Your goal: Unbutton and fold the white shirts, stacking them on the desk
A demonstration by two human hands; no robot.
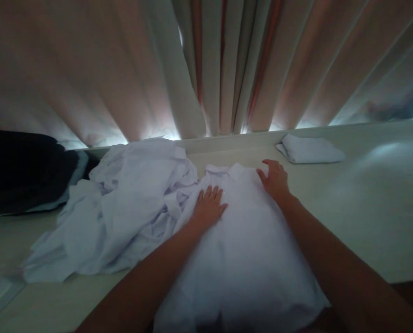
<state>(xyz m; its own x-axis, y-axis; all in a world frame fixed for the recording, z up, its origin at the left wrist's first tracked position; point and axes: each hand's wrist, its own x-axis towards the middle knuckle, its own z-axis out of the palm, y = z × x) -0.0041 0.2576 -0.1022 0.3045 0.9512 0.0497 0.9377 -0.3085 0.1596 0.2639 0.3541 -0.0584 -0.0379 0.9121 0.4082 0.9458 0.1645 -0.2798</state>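
Observation:
A white collared shirt (244, 240) lies spread in front of me, its collar at the far end and its lower part toward my body. My left hand (209, 206) rests flat on the shirt's upper left, fingers stretched out. At the upper right shoulder of the shirt, my right hand (275, 179) touches the edge with thumb and fingers apart. Whether a bit of cloth sits between them is hard to see.
Left of the shirt is a crumpled heap of white clothes (123, 199). A dark folded pile (22, 171) stands at the far left. One folded white cloth (310, 149) lies at the back right of the pale tabletop (359, 222). Curtains (206, 69) hang behind.

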